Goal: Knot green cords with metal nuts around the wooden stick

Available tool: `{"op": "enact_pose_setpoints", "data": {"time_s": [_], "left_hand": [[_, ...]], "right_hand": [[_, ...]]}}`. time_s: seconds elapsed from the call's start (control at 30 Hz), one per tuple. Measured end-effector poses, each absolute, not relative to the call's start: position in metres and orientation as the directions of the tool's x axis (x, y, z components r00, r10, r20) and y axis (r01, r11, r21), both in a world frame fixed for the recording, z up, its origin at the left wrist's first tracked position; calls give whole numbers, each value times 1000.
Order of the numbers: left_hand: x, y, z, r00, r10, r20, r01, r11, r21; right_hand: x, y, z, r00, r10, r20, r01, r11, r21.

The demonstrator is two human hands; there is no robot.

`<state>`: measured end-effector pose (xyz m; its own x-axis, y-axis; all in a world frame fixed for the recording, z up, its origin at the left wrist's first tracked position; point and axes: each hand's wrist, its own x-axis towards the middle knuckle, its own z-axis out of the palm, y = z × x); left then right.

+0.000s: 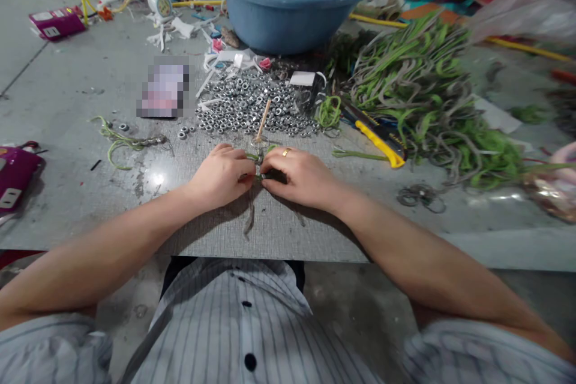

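My left hand (225,173) and my right hand (300,175) meet at the table's front middle, with bent fingertips pinched together. Between them runs a green and grey cord (249,216), its grey tail hanging toward the table's front edge. Small metal pieces show at the fingertips, partly hidden by the fingers. Just beyond the hands, a thin wooden stick (264,120) stands tilted by a heap of metal nuts (243,102). On the left lies a knotted bundle of green cord (117,143) with metal pieces at one end.
A blue basin (288,18) stands behind the nuts. To the right are a yellow and black box cutter (378,139), a big tangle of green and grey cords (418,90) and some thin rings (420,197). A phone-like object (162,90), blurred out, lies left of the heap.
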<state>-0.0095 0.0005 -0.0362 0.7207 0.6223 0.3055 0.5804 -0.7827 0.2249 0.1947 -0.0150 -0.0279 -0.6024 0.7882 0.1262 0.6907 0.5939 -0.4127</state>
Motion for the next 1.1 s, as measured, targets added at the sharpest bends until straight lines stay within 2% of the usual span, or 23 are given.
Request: {"op": "enact_pose_setpoints", "data": {"time_s": [0.27, 0.43, 0.53, 0.7, 0.8, 0.93, 1.1], "left_hand": [[-13, 1, -29, 737, 629, 248, 562, -774, 291], [-13, -1, -26, 741, 632, 229, 566, -770, 293], [-11, -3, -28, 749, 616, 244, 576, -787, 222], [-6, -5, -33, 768, 564, 302, 584, -811, 30], [-4, -5, -35, 774, 548, 318, 584, -812, -23], [-4, -6, -35, 766, 552, 331, 582, -813, 7], [-7, -4, -35, 734, 596, 326, 598, -794, 105]], "right_hand": [[198, -13, -25, -634, 761, 136, 654, 621, -431], [200, -11, -25, -646, 756, 110, 652, 621, -435], [201, -10, -27, -651, 750, 119, 642, 626, -442], [203, -9, -31, -657, 740, 148, 621, 641, -450], [202, -9, -32, -661, 735, 150, 621, 648, -441], [202, -9, -31, -666, 732, 146, 622, 653, -433], [204, -10, -27, -660, 739, 134, 617, 636, -463]]}}
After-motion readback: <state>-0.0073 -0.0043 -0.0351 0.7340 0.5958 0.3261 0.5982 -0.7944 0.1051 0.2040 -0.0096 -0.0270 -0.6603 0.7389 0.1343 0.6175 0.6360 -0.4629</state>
